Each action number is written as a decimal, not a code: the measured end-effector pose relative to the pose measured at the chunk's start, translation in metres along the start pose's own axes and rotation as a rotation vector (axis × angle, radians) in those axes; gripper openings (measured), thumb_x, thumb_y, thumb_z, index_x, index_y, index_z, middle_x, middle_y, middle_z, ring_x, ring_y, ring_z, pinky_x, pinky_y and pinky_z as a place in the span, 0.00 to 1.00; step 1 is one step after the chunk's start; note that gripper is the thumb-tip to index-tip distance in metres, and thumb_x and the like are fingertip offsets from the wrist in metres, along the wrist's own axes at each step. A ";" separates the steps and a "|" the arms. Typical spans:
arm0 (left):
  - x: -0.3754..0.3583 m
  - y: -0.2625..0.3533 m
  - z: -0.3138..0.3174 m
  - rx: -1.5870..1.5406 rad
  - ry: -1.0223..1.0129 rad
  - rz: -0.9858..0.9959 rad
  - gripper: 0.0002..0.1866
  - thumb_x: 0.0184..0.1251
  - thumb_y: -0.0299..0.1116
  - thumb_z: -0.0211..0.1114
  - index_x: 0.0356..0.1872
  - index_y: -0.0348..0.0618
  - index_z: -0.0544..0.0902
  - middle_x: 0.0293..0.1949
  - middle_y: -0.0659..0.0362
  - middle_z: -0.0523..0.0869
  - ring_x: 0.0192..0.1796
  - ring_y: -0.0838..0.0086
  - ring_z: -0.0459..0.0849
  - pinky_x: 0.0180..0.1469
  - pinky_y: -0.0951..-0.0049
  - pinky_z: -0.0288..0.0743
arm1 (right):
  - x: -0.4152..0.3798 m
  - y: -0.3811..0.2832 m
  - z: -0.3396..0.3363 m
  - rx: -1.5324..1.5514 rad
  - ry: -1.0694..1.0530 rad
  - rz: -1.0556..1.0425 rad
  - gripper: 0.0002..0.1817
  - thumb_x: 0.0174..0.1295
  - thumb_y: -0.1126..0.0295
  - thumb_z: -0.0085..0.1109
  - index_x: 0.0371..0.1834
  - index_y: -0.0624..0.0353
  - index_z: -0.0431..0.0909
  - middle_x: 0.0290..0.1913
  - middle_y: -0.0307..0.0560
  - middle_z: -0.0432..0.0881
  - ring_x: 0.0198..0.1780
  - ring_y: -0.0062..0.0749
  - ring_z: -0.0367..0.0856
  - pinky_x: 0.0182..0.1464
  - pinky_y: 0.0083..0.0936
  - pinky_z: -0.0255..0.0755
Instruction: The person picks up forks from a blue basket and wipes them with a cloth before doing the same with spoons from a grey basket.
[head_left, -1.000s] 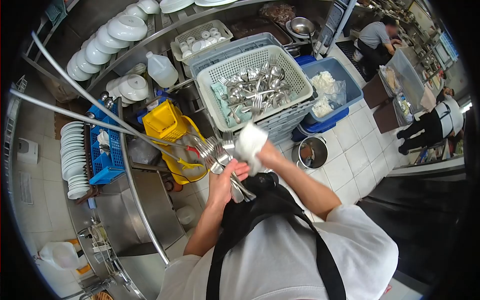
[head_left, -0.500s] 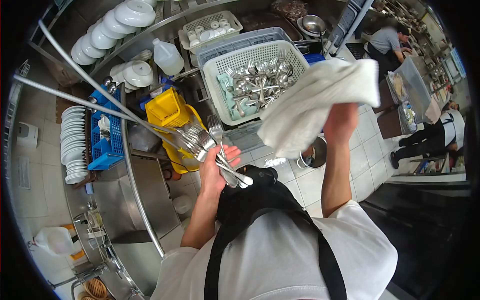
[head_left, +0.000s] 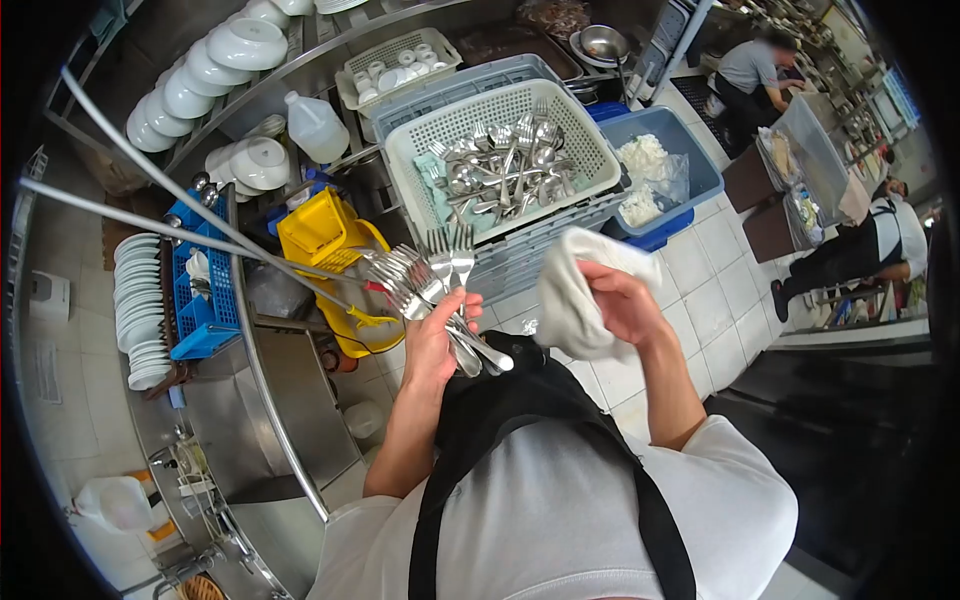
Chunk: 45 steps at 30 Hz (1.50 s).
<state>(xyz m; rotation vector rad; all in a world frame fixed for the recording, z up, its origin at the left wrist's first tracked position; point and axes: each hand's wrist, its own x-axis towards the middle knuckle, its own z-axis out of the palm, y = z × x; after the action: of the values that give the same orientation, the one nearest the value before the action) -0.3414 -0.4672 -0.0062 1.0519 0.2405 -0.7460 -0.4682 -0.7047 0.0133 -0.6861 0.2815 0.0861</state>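
A bunch of forks (head_left: 420, 280) is gripped by my left hand (head_left: 436, 340), tines pointing up and away, handles sticking out toward my apron. My right hand (head_left: 628, 308) holds a white cloth (head_left: 580, 300), which hangs bunched to the left of the fingers and stays apart from the forks. Beyond both hands stands a perforated pale basket (head_left: 400, 160) on stacked grey crates. Jumbled forks and spoons (head_left: 510, 165) lie in it, with a light green cloth (head_left: 430, 180) at the basket's left side.
A blue-grey bin (head_left: 705, 185) with white contents stands right of the basket. Yellow plastic containers (head_left: 318, 235) sit to the left, near metal rails (head_left: 150, 165). A blue rack (head_left: 205, 300) and stacked plates (head_left: 140, 300) are farther left. Two people work at the right.
My right hand has lowered the cloth and brought it left, closer to the forks. The blue-grey bin it covered now shows. My left hand still grips the forks.
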 end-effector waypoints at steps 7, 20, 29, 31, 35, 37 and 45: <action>-0.011 -0.022 0.021 0.164 -0.127 0.165 0.12 0.63 0.23 0.58 0.47 0.34 0.78 0.38 0.56 0.83 0.35 0.74 0.83 0.35 0.74 0.78 | 0.074 0.046 0.045 -0.229 0.132 -0.008 0.13 0.62 0.75 0.55 0.50 0.65 0.73 0.41 0.44 0.81 0.37 0.21 0.81 0.37 0.19 0.77; -0.025 -0.005 0.000 0.197 -0.109 0.110 0.09 0.61 0.25 0.62 0.40 0.33 0.79 0.31 0.59 0.82 0.27 0.78 0.79 0.27 0.78 0.72 | 0.075 0.080 0.045 -0.343 0.069 0.006 0.09 0.65 0.74 0.47 0.45 0.65 0.74 0.36 0.47 0.82 0.30 0.30 0.84 0.33 0.26 0.80; -0.036 -0.002 -0.032 0.379 0.059 0.120 0.14 0.62 0.28 0.64 0.45 0.31 0.76 0.31 0.53 0.83 0.22 0.73 0.82 0.23 0.77 0.78 | 0.071 0.097 0.049 -0.009 0.142 -0.005 0.11 0.65 0.70 0.48 0.43 0.65 0.77 0.36 0.45 0.82 0.33 0.29 0.83 0.34 0.26 0.79; -0.027 -0.008 -0.027 0.313 0.000 0.232 0.14 0.63 0.27 0.63 0.47 0.32 0.76 0.36 0.52 0.83 0.26 0.71 0.84 0.25 0.75 0.79 | 0.063 0.112 0.061 -0.109 0.150 0.166 0.13 0.62 0.69 0.53 0.45 0.66 0.77 0.36 0.46 0.83 0.33 0.29 0.83 0.34 0.26 0.77; -0.028 -0.012 -0.021 0.227 0.040 0.140 0.13 0.66 0.31 0.61 0.46 0.31 0.74 0.37 0.48 0.83 0.33 0.64 0.86 0.33 0.68 0.83 | 0.100 0.079 0.023 -0.437 0.113 0.228 0.11 0.59 0.73 0.51 0.40 0.69 0.78 0.33 0.50 0.83 0.32 0.31 0.83 0.32 0.28 0.77; -0.030 -0.012 -0.014 0.156 0.088 0.202 0.14 0.68 0.34 0.58 0.45 0.31 0.74 0.37 0.46 0.83 0.37 0.60 0.86 0.37 0.65 0.82 | 0.128 0.059 -0.004 -0.290 0.186 0.157 0.12 0.62 0.73 0.47 0.39 0.71 0.77 0.35 0.52 0.82 0.33 0.33 0.83 0.33 0.31 0.79; -0.026 0.001 -0.022 -0.003 0.164 0.211 0.12 0.67 0.35 0.58 0.41 0.35 0.75 0.36 0.47 0.83 0.37 0.63 0.85 0.38 0.65 0.81 | 0.070 0.068 0.006 -0.100 0.112 0.163 0.18 0.66 0.64 0.52 0.55 0.63 0.71 0.46 0.47 0.81 0.42 0.29 0.82 0.44 0.28 0.79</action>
<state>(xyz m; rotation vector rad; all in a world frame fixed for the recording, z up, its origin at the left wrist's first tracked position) -0.3561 -0.4367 -0.0036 1.1181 0.2661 -0.4696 -0.4114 -0.6493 -0.0437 -0.7675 0.4425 0.2187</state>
